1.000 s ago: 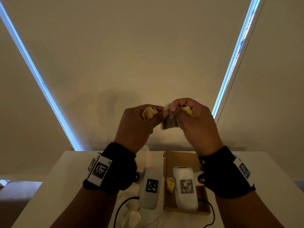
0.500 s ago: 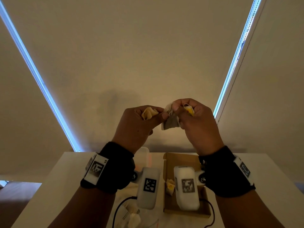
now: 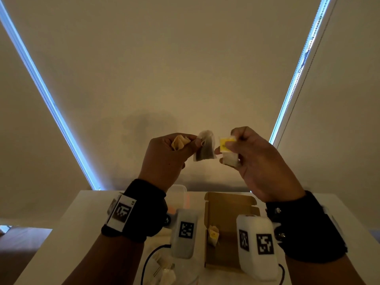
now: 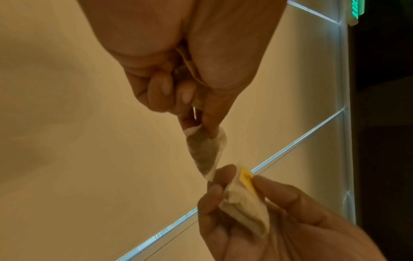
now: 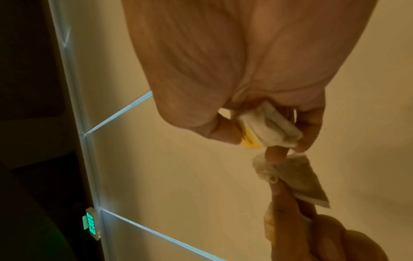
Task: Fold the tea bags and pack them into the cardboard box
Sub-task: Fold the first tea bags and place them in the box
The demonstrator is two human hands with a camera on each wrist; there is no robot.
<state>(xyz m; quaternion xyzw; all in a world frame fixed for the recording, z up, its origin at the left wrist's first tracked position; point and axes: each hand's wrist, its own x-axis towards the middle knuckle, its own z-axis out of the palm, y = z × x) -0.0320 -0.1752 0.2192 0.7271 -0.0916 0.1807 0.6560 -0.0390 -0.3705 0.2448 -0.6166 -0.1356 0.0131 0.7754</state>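
Both hands are raised at the centre of the head view, above the table. The left hand [image 3: 164, 159] pinches the top of a dark tea bag [image 3: 205, 148] between thumb and forefinger, while a crumpled tan tea bag [image 3: 178, 141] sits tucked under its curled fingers. The right hand [image 3: 257, 161] pinches a yellow tag [image 3: 225, 144] with its thumb and holds a folded pale tea bag [image 3: 230, 159] against its fingers. In the left wrist view the dark tea bag [image 4: 204, 151] hangs from the left fingertips, its lower corner touching the right hand's forefinger.

Below the hands, in the lower middle of the frame, an open cardboard box [image 3: 228, 210] lies on the white table [image 3: 67, 239], with one packed tea bag [image 3: 213, 236] against its left wall. Left of the box stands a clear plastic container [image 3: 178, 192], and loose tea bags [image 3: 164, 272] lie near the bottom edge.
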